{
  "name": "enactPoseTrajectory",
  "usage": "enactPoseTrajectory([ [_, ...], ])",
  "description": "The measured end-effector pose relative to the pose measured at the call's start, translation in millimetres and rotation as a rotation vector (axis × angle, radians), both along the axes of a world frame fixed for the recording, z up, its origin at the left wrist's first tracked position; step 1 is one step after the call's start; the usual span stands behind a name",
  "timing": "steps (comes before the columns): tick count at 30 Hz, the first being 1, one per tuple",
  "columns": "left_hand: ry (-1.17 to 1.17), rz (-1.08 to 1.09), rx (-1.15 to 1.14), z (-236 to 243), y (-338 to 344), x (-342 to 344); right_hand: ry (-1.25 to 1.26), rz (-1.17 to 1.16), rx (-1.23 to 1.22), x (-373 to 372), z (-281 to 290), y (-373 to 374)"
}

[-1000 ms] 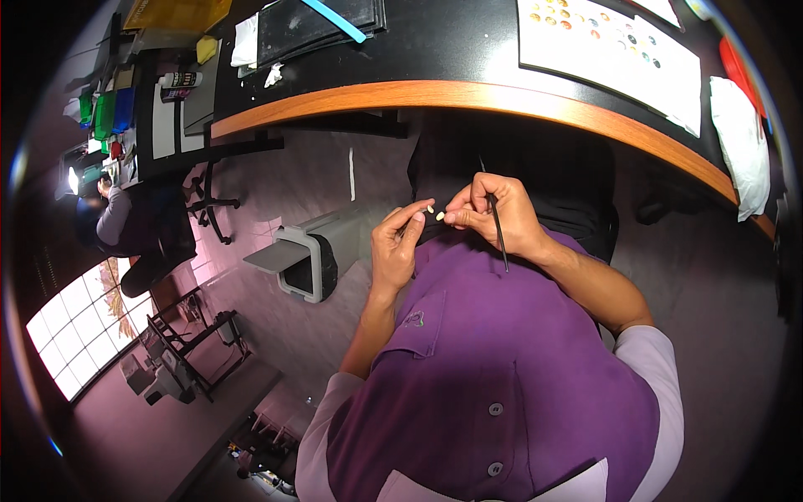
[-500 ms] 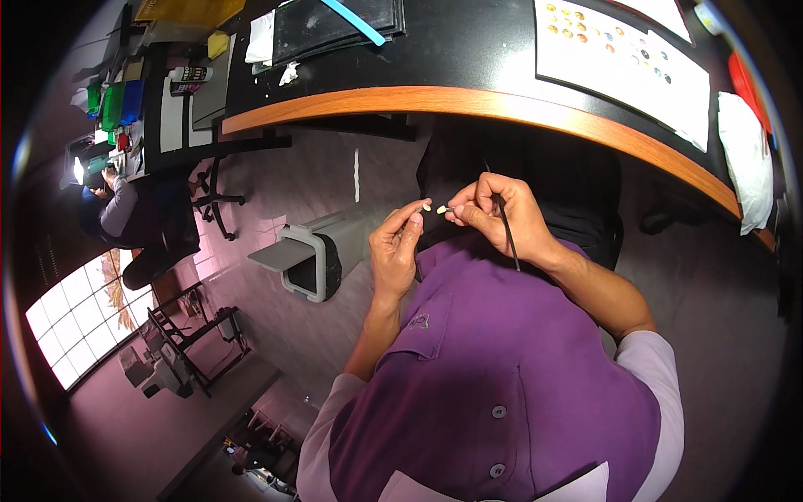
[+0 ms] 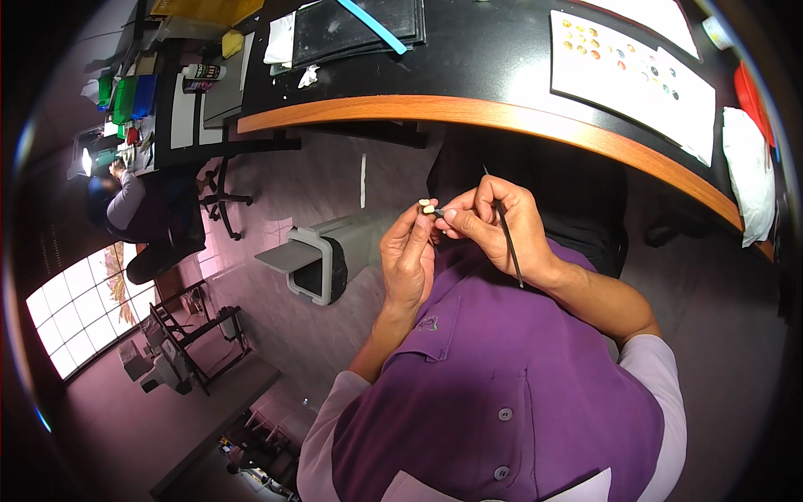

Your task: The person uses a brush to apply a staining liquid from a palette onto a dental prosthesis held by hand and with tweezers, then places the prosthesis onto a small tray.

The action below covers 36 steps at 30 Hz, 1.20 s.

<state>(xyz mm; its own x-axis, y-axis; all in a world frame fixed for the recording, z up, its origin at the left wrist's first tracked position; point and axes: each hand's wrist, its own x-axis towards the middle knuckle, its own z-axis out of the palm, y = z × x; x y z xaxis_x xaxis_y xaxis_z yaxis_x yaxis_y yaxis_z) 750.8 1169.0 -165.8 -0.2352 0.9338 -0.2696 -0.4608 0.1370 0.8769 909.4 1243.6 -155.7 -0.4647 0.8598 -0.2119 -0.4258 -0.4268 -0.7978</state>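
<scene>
My left hand (image 3: 407,253) is closed, pinching a tiny cream tooth-shaped piece (image 3: 424,202) at the fingertips. Right beside it, my right hand (image 3: 508,227) pinches a second cream piece (image 3: 429,210) by a short dark stub. The two pieces sit close together; whether they touch is too small to tell. A thin black stick, like a slim brush handle (image 3: 509,245), also runs through the fingers of my right hand. Both hands are in front of my purple apron (image 3: 477,351), short of the table edge.
A black table with a wooden edge (image 3: 418,106) curves ahead, bearing a white sheet with coloured dots (image 3: 619,100), a blue strip (image 3: 372,25) and a white packet (image 3: 747,176). A grey bin (image 3: 322,259) stands at left. Farther left, a person (image 3: 125,201) sits at another bench.
The piece in my right hand has come leftward, up beside the one in my left hand. My left hand has shifted slightly right, and the whole view has moved a little.
</scene>
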Motion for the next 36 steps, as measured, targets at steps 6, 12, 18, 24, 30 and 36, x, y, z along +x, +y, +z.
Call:
enactPoseTrajectory([
  [6, -0.04, 0.025, 0.014, 0, -2, -1, 0.021, -0.059, -0.002, -3, 3, -3],
  [12, -0.058, 0.044, 0.018, 2, -2, -2, 0.012, -0.056, -0.01, -4, 7, -2],
  [18, -0.038, 0.041, 0.035, 2, -5, -4, 0.028, -0.053, -0.028, -5, 12, -2],
  [24, 0.2, -0.068, 0.277, 7, 5, -12, -0.09, -0.067, 0.348, 25, 41, -11],
  [30, 0.4, -0.077, 0.538, 21, 34, -12, -0.41, -0.372, 0.912, 96, 92, 25],
  [36, 0.403, -0.114, 0.679, 23, 63, -6, -0.786, -0.768, 0.814, 155, 93, 55],
])
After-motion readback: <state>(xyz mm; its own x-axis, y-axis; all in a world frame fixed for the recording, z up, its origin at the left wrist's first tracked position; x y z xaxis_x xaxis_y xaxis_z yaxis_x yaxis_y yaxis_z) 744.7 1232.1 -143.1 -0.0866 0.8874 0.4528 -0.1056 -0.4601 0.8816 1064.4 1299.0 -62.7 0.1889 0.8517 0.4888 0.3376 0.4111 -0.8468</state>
